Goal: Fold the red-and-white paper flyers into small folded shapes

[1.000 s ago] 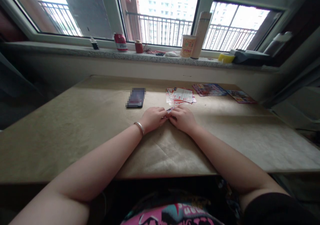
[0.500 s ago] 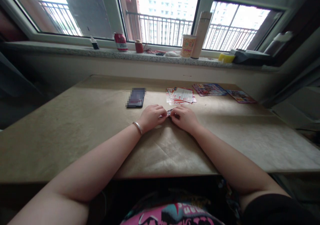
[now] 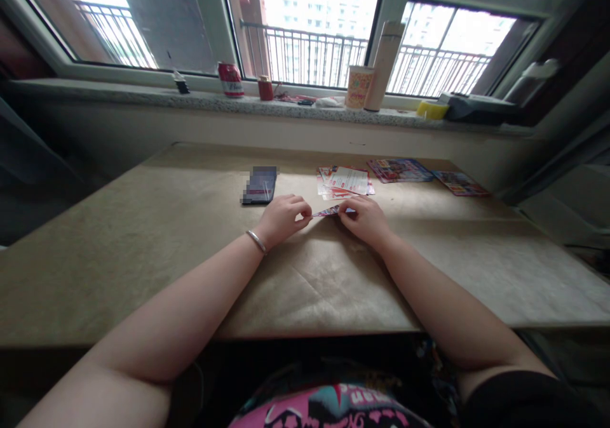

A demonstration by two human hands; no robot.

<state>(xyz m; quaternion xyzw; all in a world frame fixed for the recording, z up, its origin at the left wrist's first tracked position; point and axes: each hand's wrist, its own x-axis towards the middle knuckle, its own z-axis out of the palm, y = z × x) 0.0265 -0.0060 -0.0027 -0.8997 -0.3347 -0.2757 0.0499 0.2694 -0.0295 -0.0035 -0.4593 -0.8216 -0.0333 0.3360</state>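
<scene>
The card [image 3: 326, 211] is held over the counter [image 3: 309, 282], in front of the person. Call it the middle of a clock. The left hand [image 3: 286, 217] is at nine o'clock, thumb and finger pinched at one end. The right hand [image 3: 366, 218] is at three o'clock, pinching the other end. I can't tell if the card touches the counter, as it looks so thin from here.

If both hands pull apart too hard, the card could rip, or pop out of the smaller pinch. If the fingers press unevenly, it could bend crooked. The right hand sits close to the papers [image 3: 350, 181] at one o'clock, so a knuckle could bump them and mess up the pile. The phone [image 3: 263, 187] lies at ten o'clock, near the left hand; a fast swing that way could knock it. The comics [image 3: 400, 170] at two o'clock are farther off, so safer.
</scene>
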